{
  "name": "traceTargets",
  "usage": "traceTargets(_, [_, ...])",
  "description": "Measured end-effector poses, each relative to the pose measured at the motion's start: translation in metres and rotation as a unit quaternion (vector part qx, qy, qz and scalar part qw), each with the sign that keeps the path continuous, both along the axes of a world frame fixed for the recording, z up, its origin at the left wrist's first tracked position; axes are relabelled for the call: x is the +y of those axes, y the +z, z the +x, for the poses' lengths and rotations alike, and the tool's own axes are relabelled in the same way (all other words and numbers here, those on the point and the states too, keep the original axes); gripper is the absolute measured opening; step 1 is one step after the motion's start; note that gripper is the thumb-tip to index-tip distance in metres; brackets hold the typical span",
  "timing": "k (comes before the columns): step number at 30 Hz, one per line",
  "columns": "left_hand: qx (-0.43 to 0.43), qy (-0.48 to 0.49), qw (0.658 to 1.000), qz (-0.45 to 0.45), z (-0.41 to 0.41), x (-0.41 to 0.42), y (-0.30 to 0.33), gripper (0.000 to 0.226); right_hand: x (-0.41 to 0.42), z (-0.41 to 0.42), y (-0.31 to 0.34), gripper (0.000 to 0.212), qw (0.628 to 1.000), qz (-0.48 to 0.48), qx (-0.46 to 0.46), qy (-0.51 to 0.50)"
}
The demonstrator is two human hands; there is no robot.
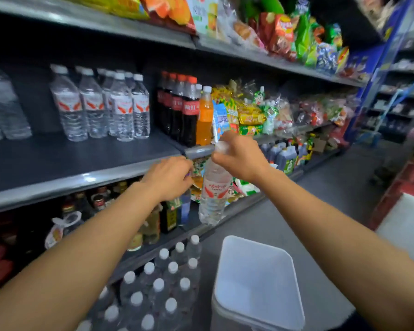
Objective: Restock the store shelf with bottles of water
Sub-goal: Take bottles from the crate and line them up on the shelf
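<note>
Full water bottle (pixel 213 187), frame centre, pinched at cap by right hand (pixel 239 156); heavy, thin-walled, slippery. Left hand (pixel 170 175) curled, contents unclear.

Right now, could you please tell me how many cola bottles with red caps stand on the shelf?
4 cola bottles show, in a row running front to back, between the water bottles and the orange drink. More may be hidden behind.

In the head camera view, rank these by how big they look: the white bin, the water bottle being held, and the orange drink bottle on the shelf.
1. White bin, largest, though nearest the camera.
2. Held water bottle, hanging from the right hand.
3. Orange drink bottle, smallest, but farther away, so the true order of the bottles is unsure.
</note>
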State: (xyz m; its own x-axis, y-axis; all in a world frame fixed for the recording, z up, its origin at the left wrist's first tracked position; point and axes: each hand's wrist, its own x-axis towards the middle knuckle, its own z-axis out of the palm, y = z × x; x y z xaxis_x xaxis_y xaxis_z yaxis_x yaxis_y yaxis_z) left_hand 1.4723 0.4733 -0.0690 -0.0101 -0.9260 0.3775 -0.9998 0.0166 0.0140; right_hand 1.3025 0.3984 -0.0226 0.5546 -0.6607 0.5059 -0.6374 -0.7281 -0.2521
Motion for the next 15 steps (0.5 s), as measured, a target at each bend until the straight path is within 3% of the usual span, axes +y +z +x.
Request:
traceTargets(7, [-0.006, 0.069, 0.997, -0.041, 0.08, 0.023, 0.054, 0.03, 0.01, 0.088, 0.061, 0.035, 0.985, -0.087, -0.101, 0.113])
traceTargets(15, [-0.005, 0.155, 0.986, -0.058, 0.176, 0.025, 0.074, 0.027, -0.023, 0.195, 0.086, 0.034, 0.966, -0.142, -0.096, 0.193])
